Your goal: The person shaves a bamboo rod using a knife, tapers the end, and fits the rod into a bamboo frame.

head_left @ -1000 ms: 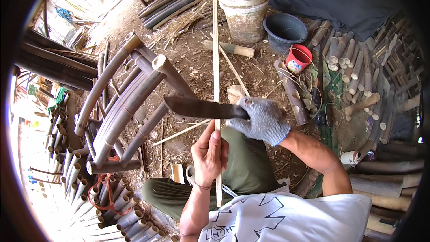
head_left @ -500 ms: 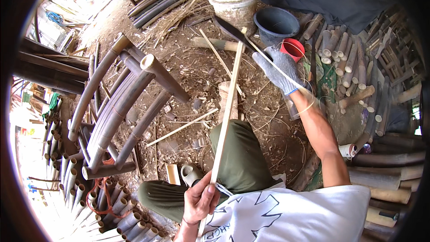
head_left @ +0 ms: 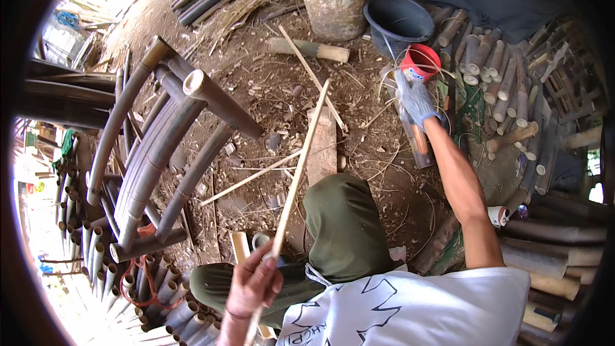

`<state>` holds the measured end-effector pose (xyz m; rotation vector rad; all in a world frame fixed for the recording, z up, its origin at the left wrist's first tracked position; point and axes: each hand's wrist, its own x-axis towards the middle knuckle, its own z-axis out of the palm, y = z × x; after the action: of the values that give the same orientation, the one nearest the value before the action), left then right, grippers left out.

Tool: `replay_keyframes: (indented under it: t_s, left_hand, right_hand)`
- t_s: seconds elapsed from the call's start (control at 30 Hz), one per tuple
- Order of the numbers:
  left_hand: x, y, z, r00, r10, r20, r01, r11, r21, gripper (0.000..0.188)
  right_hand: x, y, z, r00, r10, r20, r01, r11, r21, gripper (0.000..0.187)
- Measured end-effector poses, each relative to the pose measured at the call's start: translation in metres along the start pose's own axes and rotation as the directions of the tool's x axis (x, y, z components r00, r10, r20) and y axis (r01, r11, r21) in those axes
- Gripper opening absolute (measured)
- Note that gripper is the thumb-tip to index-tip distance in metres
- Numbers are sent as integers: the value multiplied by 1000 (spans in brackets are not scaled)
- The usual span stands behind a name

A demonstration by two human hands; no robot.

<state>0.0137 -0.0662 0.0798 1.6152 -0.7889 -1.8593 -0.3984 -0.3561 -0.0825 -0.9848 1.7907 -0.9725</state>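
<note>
My left hand (head_left: 255,280) is closed around the lower part of a long, pale bamboo strip (head_left: 300,170), which slants up and away over my left leg. The strip's far end is free, above the dirt floor. My right hand (head_left: 416,101), in a grey glove, reaches out beside a red pail (head_left: 421,63) and is slightly blurred. It is closed on a knife; the brown handle (head_left: 419,140) shows below the glove, while the blade cannot be made out. Thin curled bamboo slivers (head_left: 387,93) lie or hang around the gloved fingers.
A bamboo chair frame (head_left: 157,154) stands at the left. Beyond are a dirty white bucket (head_left: 333,9) and a dark basin (head_left: 397,25). Cut bamboo pieces (head_left: 506,80) are stacked at the right. A flat wood block (head_left: 321,150) and loose strips lie on the shaving-covered floor.
My right hand has swung away from the strip toward the red pail, taking the knife off it. My left hand has shifted left with the strip, whose far end has come lower.
</note>
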Motion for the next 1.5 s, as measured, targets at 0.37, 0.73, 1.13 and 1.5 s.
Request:
replay_keyframes:
  t_s: [0.37,0.73,1.13,1.5]
  left_hand:
    - [124,62,-36,948,-316,21,289,889,354,37]
    - [148,90,-29,910,-416,2,393,862,319,32]
    - [138,94,-19,948,-315,-53,317,911,265,32]
    - [204,79,11,388,880,-275,-860,453,235,27]
  right_hand:
    - [-77,133,83,855,-246,457,507,581,-637,29]
    - [-63,128,140,680,-589,437,732,511,-451,16]
    - [-53,97,143,802,-575,162,597,771,-223,20]
    - [-131,-121,140,772,-172,612,-126,902,413,30]
